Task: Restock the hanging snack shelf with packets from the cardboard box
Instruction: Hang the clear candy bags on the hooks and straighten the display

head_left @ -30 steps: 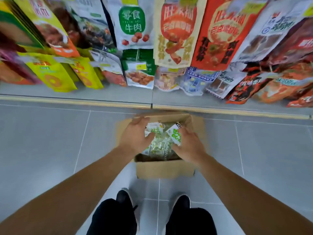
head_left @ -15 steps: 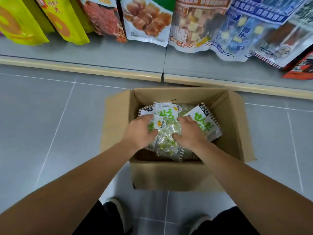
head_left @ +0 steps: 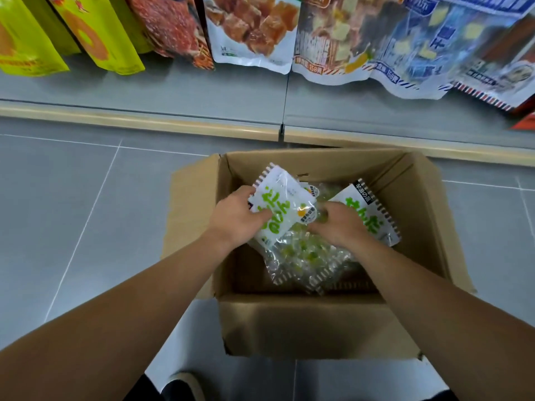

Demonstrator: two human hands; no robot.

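Down inside the cardboard box (head_left: 304,328) on the floor, the left hand (head_left: 234,219) grips one packet (head_left: 279,206); the right hand (head_left: 337,224) curls into others (head_left: 307,256). Nothing is hung yet, so the shelf (head_left: 260,24) awaits restocking.

I see the cardboard box (head_left: 304,328) on the floor (head_left: 72,212), before the shelf base (head_left: 144,91). Hanging packets (head_left: 252,30) are above, behind it. Inside the box lie packets (head_left: 304,256); my left hand (head_left: 236,219) holds one packet (head_left: 282,205), my right hand (head_left: 340,224) is just beside.
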